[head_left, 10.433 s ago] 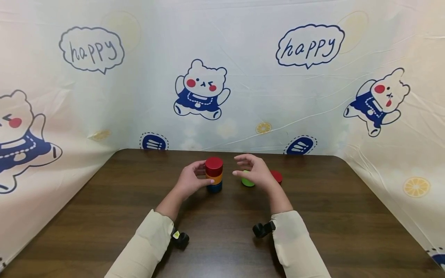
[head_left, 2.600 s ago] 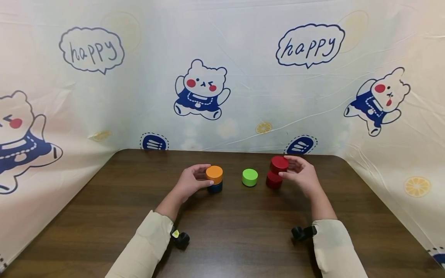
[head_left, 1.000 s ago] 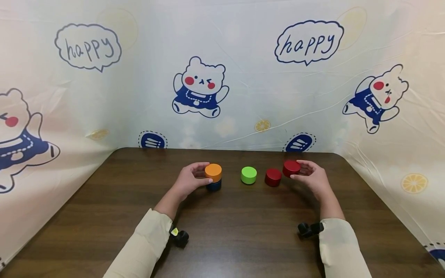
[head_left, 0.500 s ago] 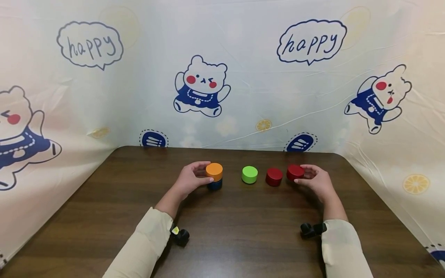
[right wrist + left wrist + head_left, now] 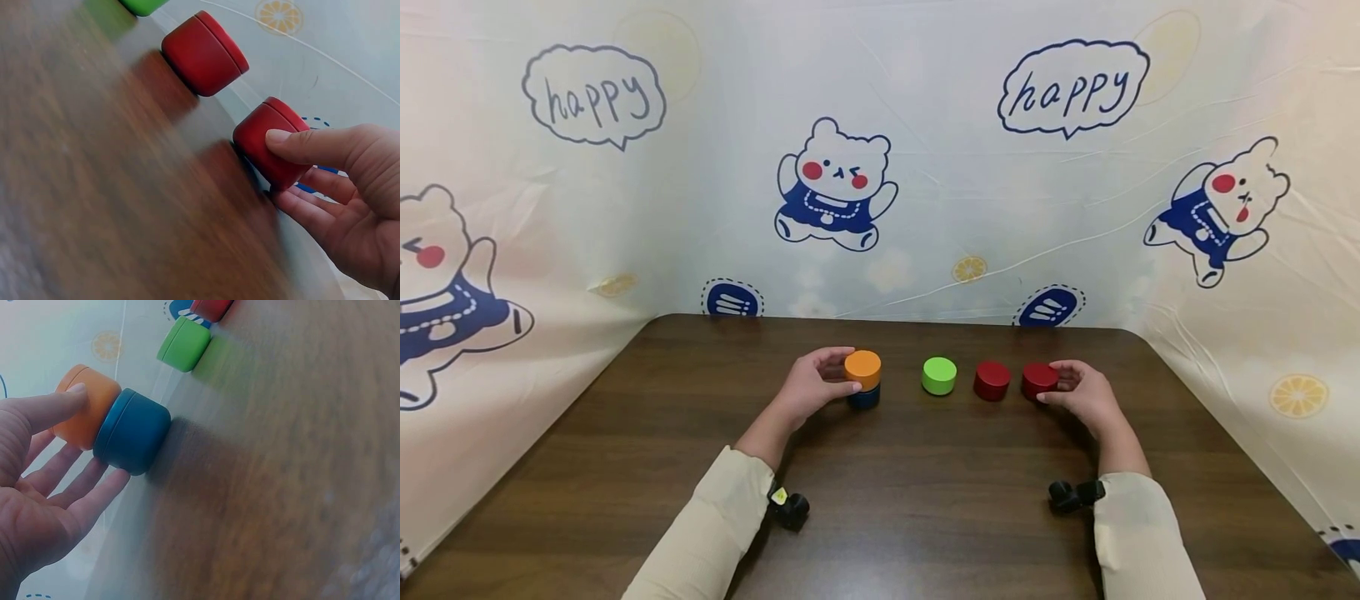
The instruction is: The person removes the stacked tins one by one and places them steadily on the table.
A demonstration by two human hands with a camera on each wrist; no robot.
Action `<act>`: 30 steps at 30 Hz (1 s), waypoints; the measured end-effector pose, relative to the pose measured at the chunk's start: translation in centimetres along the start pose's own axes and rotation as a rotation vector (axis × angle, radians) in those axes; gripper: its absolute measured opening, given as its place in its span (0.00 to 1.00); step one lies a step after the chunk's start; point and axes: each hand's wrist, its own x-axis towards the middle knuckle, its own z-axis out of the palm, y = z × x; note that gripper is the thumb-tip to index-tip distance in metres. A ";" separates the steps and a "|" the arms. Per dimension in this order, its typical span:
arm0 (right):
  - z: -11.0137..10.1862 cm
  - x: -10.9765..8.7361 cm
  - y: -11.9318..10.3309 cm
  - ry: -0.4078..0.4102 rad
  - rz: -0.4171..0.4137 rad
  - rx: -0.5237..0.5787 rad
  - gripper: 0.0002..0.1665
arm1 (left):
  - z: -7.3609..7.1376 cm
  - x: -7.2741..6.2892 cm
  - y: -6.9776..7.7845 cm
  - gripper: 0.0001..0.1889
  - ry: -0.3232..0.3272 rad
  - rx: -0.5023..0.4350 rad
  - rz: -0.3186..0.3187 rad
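Observation:
In the head view my left hand [image 5: 811, 385] grips an orange lidded tin [image 5: 862, 369], which sits on top of a dark blue tin [image 5: 864, 396]. The left wrist view shows the thumb across the orange side, with fingertips reaching behind it and along the blue tin [image 5: 132, 432]. My right hand [image 5: 1086, 396] pinches a red lidded tin [image 5: 1038, 379] between thumb and fingers, its base right at the tabletop. Just left of it stands a second red tin [image 5: 992, 381]. Further left is a bright green tin [image 5: 939, 376].
All this is on a dark brown wooden table [image 5: 910, 500]. A pale curtain [image 5: 940, 192] printed with bears surrounds its back and sides. Black wrist cameras, left [image 5: 790, 509] and right [image 5: 1072, 496], are strapped at the cuffs.
The upper red tin has left the orange one; my right hand brought it over the other red tin, then right and down to the tabletop. My left hand stays at the orange tin.

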 end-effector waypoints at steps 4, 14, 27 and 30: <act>-0.1 0.0 0.2 -0.004 -0.016 -0.035 0.41 | 0.1 -0.1 0.1 0.31 -0.006 -0.008 -0.009; -0.3 0.1 0.3 -0.015 -0.011 -0.055 0.42 | 0.1 -1.8 3.0 0.30 -0.017 0.016 -0.003; -0.5 -0.1 -0.2 -0.005 -0.039 0.038 0.45 | 0.1 -2.2 3.5 0.30 -0.012 0.019 -0.012; -0.5 -0.1 -0.3 0.011 -0.046 0.059 0.45 | 0.2 -2.2 3.6 0.30 -0.012 0.022 -0.013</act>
